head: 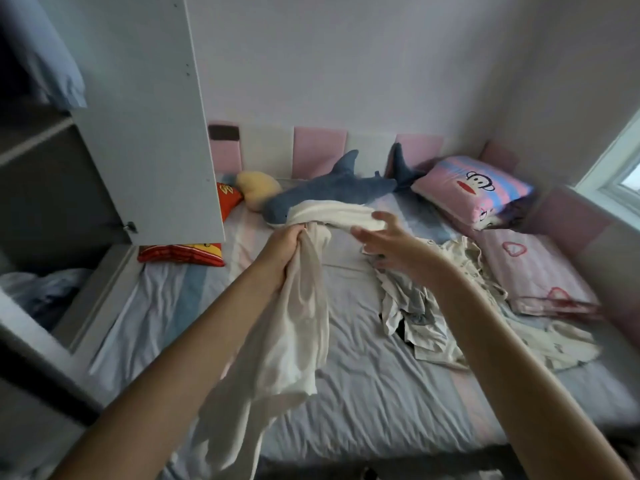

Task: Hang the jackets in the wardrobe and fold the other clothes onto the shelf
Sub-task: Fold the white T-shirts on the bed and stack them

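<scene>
A cream-white garment (294, 334) hangs over the bed (363, 393). My left hand (285, 247) grips it in a fist near its top, and the cloth trails down past my forearm. One part of it stretches right towards my right hand (384, 237), whose fingers are spread and straight beside the cloth's end; whether they touch it is unclear. A heap of pale crumpled clothes (433, 317) lies on the bed under my right forearm. The wardrobe (45, 188) stands open at the left, with a shelf edge and blue fabric inside.
The white wardrobe door (156, 133) juts out over the bed's left corner. A blue plush shark (329, 192), a yellow cushion (259, 188), a red cushion (183, 252), a pink pillow (471, 188) and a folded pink quilt (533, 275) line the bed's far side and right. A window (620, 178) is at the right.
</scene>
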Motion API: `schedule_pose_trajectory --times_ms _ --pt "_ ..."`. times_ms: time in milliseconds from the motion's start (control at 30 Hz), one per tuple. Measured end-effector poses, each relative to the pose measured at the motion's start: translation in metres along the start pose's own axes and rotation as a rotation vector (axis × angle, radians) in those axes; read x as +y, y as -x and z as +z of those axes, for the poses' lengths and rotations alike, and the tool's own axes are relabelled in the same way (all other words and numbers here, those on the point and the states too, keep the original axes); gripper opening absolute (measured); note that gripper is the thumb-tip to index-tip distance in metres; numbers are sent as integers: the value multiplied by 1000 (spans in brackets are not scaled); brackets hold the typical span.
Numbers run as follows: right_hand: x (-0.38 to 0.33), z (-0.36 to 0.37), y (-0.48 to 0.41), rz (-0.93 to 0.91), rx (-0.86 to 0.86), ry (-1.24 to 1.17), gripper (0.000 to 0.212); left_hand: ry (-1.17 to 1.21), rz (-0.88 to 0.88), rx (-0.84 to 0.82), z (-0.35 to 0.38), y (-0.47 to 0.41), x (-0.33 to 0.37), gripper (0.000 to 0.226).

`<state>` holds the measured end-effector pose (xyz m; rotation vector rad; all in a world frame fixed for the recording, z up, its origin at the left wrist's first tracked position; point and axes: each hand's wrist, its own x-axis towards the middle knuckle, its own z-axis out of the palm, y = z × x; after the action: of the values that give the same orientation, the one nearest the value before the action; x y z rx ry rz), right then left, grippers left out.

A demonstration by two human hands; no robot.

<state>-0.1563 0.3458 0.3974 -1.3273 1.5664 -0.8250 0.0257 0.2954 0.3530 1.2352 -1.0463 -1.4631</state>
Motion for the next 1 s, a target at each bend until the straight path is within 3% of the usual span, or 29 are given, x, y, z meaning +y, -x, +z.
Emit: schedule_pose_trajectory --times_ms 100,167,300,367,467,567,667,767,867,933,967,1000 --pt "19 64 15 -43 -258 336 37 176 -67 -63 2 12 20 14" --pt "35 86 13 -124 -183 470 33 200 -40 -82 1 15 29 9" --pt "41 56 1 -189 97 677 29 83 135 3 -35 9 39 67" --pt "36 26 -10 -196 281 539 27 -86 186 56 -59 4 41 73" --pt "25 -22 -19 -131 506 -43 28 -433 292 164 -89 -8 43 68" --pt "16 -58 -27 -129 540 -317 14 -567 375 158 -96 -16 40 30" --pt "8 -67 -34 -173 491 -376 21 -610 386 166 -85 -24 35 18" --pt "8 -76 -43 -172 551 -402 25 -474 297 129 -77 -26 41 28" --pt "11 -84 -55 -67 555 -672 24 -110 176 -1 -63 -21 57 27" --pt "8 -71 -59 -62 523 -588 73 184 154 -113 -42 -14 66 28" --pt "6 -58 -58 -106 500 -465 89 301 161 -132 -27 -15 69 33" --pt "3 -40 -50 -166 457 -332 92 392 165 -140 -10 -16 70 38"
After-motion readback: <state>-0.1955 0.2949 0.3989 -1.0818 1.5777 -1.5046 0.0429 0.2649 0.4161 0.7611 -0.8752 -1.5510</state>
